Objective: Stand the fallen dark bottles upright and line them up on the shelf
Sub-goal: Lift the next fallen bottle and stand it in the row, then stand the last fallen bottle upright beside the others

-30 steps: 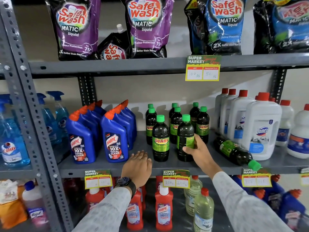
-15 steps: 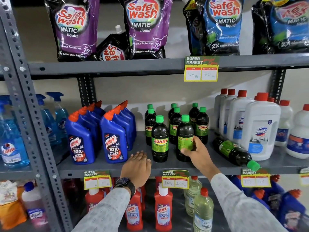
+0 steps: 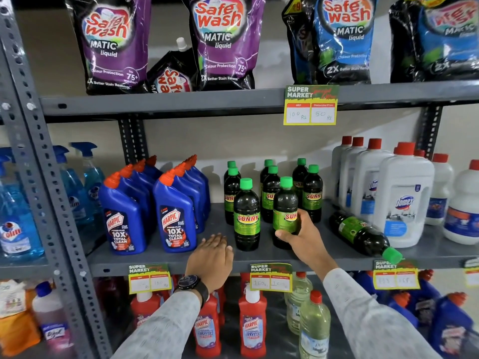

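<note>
Several dark bottles with green caps and green labels stand on the grey middle shelf (image 3: 311, 257). My right hand (image 3: 302, 233) grips the lower part of the front right upright bottle (image 3: 284, 203), whose label faces partly sideways. To its left stands another front bottle (image 3: 246, 216). One dark bottle (image 3: 363, 233) lies on its side to the right, with its green cap over the shelf's front edge. My left hand (image 3: 211, 257) rests flat on the shelf edge, fingers apart, holding nothing.
Blue toilet-cleaner bottles (image 3: 173, 213) stand left of the dark ones, white jugs with red caps (image 3: 404, 198) to the right, right behind the fallen bottle. Detergent pouches (image 3: 223, 40) fill the shelf above. Red and clear bottles stand on the shelf below.
My right hand has turned the front right bottle, so its label now shows partly from the side. My left hand has stayed on the shelf edge.
</note>
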`<action>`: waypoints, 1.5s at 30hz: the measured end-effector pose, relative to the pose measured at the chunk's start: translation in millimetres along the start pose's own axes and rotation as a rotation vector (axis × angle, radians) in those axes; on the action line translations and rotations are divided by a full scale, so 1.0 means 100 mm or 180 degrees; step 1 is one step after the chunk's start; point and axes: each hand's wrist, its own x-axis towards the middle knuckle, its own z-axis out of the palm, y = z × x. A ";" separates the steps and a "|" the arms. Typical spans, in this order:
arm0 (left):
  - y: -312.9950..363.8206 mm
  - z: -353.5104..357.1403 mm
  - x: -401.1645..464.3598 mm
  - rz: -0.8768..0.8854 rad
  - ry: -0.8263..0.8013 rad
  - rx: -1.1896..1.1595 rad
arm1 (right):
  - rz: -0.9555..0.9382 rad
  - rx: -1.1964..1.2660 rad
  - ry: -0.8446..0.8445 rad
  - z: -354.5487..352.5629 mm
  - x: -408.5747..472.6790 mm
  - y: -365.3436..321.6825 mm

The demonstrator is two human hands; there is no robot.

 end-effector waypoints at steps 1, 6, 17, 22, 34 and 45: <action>0.00 0.00 0.00 0.0000 -0.0003 0.0003 | -0.0011 -0.0001 0.0042 0.01 0.00 -0.01; 0.00 -0.01 0.00 0.0003 -0.0008 0.0003 | -0.0096 0.0079 0.0052 -0.01 -0.01 -0.01; 0.01 -0.01 0.01 -0.0033 -0.0067 0.0038 | -0.0058 -0.0141 0.0246 0.03 -0.04 -0.05; 0.05 -0.12 0.11 -0.0019 -0.0378 -0.0079 | -0.0194 -0.0069 0.0199 -0.03 -0.09 -0.14; 0.25 -0.16 0.11 0.0027 -0.0727 -0.0155 | -0.0688 -0.1571 0.1320 -1.10 -0.64 -0.34; 0.16 -0.18 0.18 0.0003 -0.0826 -0.0200 | 0.1027 -0.2060 0.1280 -1.33 -0.91 0.09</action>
